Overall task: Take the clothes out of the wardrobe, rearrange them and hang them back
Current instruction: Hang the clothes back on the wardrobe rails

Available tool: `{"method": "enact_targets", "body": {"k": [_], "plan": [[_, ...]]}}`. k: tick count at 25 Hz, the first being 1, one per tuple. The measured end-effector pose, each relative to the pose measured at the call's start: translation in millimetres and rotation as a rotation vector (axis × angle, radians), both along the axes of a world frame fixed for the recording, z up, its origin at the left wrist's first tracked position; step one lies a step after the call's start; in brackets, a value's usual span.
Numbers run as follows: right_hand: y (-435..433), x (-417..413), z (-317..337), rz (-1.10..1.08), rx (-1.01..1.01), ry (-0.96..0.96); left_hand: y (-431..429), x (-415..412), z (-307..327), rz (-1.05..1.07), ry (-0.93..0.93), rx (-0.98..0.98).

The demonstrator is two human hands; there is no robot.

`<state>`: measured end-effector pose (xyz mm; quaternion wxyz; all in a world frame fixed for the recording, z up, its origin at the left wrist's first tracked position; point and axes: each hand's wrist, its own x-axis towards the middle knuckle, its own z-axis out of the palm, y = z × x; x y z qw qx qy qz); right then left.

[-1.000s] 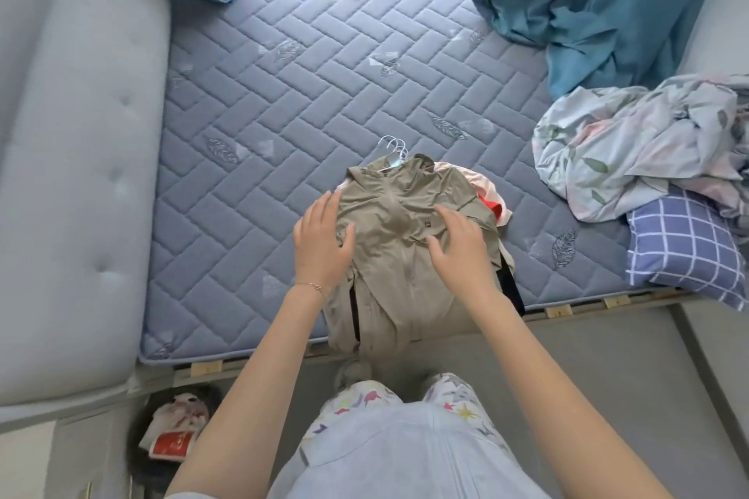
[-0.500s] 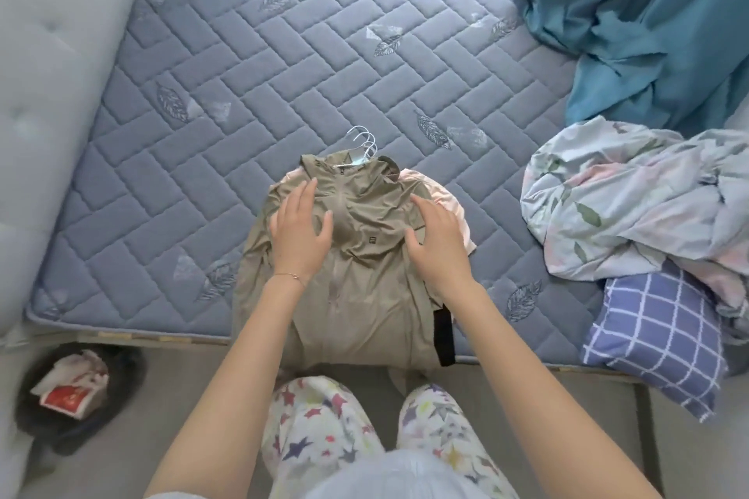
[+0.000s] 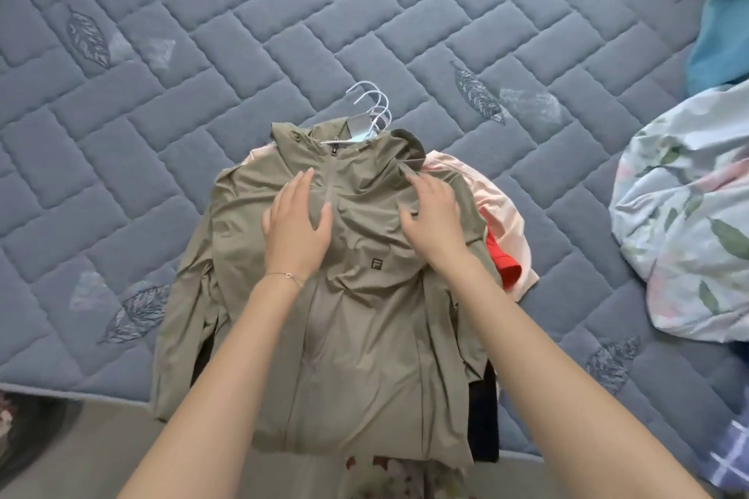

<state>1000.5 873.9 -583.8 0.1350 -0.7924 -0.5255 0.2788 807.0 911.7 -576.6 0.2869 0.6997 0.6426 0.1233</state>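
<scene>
Nearest, at the bottom edge, patterned trousers [image 3: 389,474] of the person, blurred, above grey floor [image 3: 101,442]; a plaid pillow [image 3: 729,462] is cut off at the bottom right corner. The olive zip jacket [image 3: 364,356] lies front up on the near edge of the quilted grey mattress [image 3: 194,53], hem hanging over the edge toward the floor, sleeves folded down along both sides. A black garment [image 3: 484,421] sticks out from under its right hem. Both bare forearms reach in over the jacket. The left hand [image 3: 296,231], thin bracelet [image 3: 288,275] at the wrist, lies flat on the chest left of the zip, fingers straight and together, thumb out, gripping nothing. The right hand [image 3: 435,223] rests on the right chest near the shoulder, fingers loosely spread on the fabric, nothing pinched. A small square logo [image 3: 377,264] sits between the two wrists. Under the jacket on the right, a red garment [image 3: 502,259] and a pale pink garment [image 3: 504,207] peek out. Beyond the collar, several white hanger hooks [image 3: 371,105] fan out on the mattress, stacked close. Floral bedding [image 3: 689,223] is bunched at the right, apart from the pile; teal curtain fabric [image 3: 721,36] lies at the far right corner
</scene>
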Motion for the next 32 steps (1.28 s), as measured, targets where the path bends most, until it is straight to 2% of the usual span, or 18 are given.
{"method": "enact_targets", "body": {"k": [5, 8, 13, 18, 20, 23, 25, 27, 30, 32], "plan": [[43, 12, -86, -0.017, -0.113, -0.161, 7, 0, -63, -0.033, -0.076, 0.027], [38, 18, -93, -0.040, -0.013, -0.275, -7, 2, -72, 0.001, -0.190, -0.008], [16, 23, -54, -0.192, 0.167, 0.117, -19, 25, -53, 0.097, -0.345, -0.091], [-16, -6, -5, -0.158, 0.252, 0.298, -14, 59, -16, 0.321, -0.531, -0.303], [-28, -17, 6, -0.095, 0.252, 0.394, -13, 67, -6, 0.406, -0.526, -0.295], [-43, -26, 9, -0.005, 0.244, 0.473, -8, 69, -4, 0.489, -0.380, -0.197], [-40, -16, 2, -0.096, 0.303, 0.534, -8, 65, -7, 0.504, -0.309, -0.158], [-26, 5, -12, -0.159, 0.293, 0.465, -13, 58, -12, 0.527, -0.295, -0.166], [-1, 32, -43, 0.077, 0.059, 0.134, -24, 49, -20, 0.542, -0.278, -0.158], [6, 35, -60, 0.181, -0.084, -0.007, -29, 47, -22, 0.522, -0.283, -0.143]]}}
